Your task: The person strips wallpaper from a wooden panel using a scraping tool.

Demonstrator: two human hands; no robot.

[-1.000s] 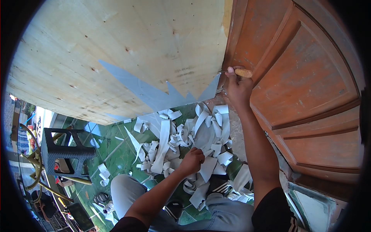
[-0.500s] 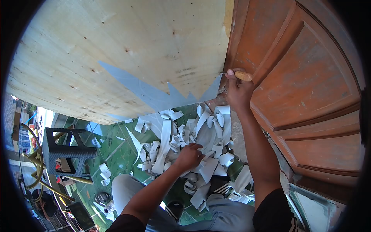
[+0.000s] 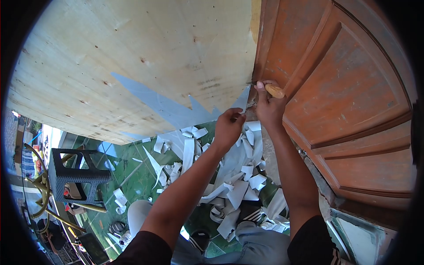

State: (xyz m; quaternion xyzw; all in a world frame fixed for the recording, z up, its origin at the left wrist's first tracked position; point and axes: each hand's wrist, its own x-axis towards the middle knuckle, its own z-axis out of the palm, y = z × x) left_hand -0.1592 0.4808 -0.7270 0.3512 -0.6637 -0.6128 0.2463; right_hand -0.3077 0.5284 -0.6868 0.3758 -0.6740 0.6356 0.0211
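My right hand (image 3: 271, 108) grips a small wooden-handled tool (image 3: 275, 91) with a thin metal tip. That tip touches or nearly touches the right edge of a pale plywood panel (image 3: 154, 39), just above a pointed strip of grey covering (image 3: 174, 107). Below it my left hand (image 3: 228, 129) is raised by the panel's lower right corner, its bent thumb and forefinger slightly apart beside the grey covering. I see nothing between those fingers. Curled grey-white peelings (image 3: 238, 194) lie heaped on the floor beneath my hands.
A brown wooden panelled door (image 3: 353, 79) stands close on the right, against the plywood's edge. Green floor tiles (image 3: 137, 176) show around the peelings. To the left are a dark plastic stool (image 3: 79, 176) and gold-coloured curved metal (image 3: 44, 194). My legs are folded under me.
My left hand has risen from the heap of peelings to the panel's lower right corner. The right hand keeps its hold on the tool at nearly the same spot.
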